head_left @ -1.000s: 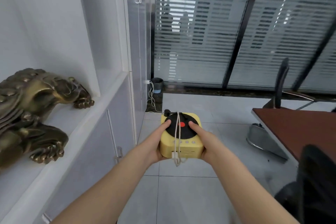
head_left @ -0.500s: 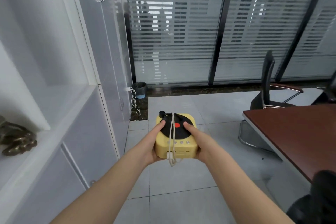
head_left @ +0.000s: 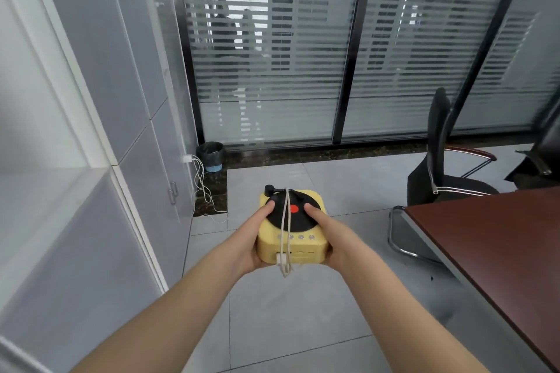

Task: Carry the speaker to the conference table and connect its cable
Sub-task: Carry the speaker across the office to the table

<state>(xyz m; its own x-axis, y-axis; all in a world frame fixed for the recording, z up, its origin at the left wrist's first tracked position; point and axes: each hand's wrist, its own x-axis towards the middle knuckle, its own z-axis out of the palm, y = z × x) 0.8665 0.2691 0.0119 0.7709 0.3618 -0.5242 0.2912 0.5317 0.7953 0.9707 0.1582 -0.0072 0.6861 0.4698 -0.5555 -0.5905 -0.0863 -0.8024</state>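
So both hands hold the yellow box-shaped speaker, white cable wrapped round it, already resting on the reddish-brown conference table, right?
No: the head view shows the left hand and right hand holding the yellow box-shaped speaker, white cable wrapped round it, in the air over the grey tiled floor; the reddish-brown conference table stands apart to its right.

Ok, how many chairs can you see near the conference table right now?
2. One black chair stands beyond the far corner of the conference table. What looks like a second chair is cut off at the right edge. More may be out of view.
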